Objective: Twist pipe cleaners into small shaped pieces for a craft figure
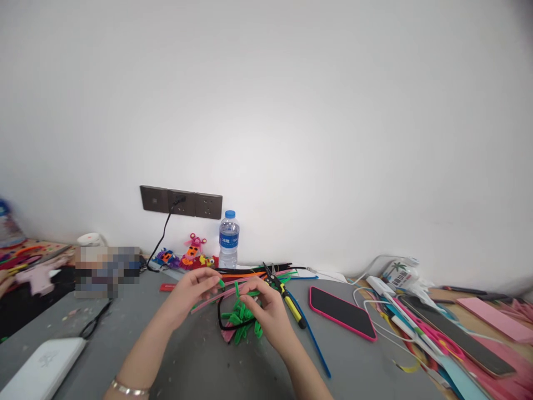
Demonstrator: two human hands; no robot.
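Both hands meet over the grey desk [187, 361]. The left hand [195, 290] pinches one end of a green pipe cleaner [236, 290] with narrow fingers, and the right hand [266, 312] is closed on its other part (a bracelet sits on the left wrist). Just under them lies a pile of green pieces [244, 329]. Yellow-handled pliers [287, 300] lie just beside the right hand, and a phone in a pink case [341, 312] is further to the right.
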